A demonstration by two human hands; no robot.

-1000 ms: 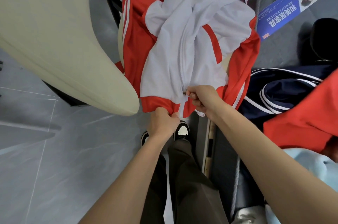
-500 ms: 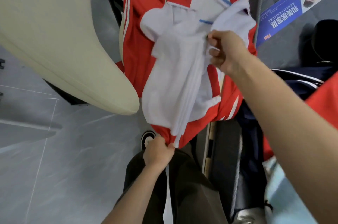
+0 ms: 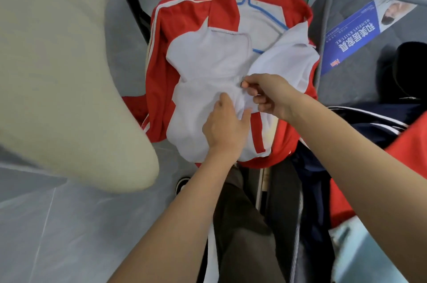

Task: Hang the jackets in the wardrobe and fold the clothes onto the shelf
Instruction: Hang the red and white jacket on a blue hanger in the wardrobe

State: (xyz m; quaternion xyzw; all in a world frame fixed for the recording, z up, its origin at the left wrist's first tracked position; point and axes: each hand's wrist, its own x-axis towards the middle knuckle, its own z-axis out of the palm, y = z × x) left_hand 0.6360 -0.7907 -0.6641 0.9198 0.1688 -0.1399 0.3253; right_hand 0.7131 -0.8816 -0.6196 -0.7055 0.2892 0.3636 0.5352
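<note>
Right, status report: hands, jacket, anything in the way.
Left hand grips jacket front, right hand pinches it mid-front. Jacket on blue hanger, upper front open. No obstruction seen; navy garment lies alongside, right.

Jacket point(image 3: 161, 63): its white front panels are covering the lower bar of the hanger point(image 3: 268, 15). Left hand point(image 3: 225, 128): fingertips are sinking into bunched fabric; gripping or only pressing, not readable. Right hand point(image 3: 265, 94): curled fingers are masking whatever they are pinching at the jacket front, too small to tell. Left and top edges are cutting off the cream panel point(image 3: 57, 63). Small print on the blue leaflet point(image 3: 353, 37) is blurring out. Right forearm is overlapping the navy garment point(image 3: 374, 125); right edge is clipping the black object point(image 3: 411, 68). Left forearm is hiding most of the shoe point(image 3: 181, 184).
</note>
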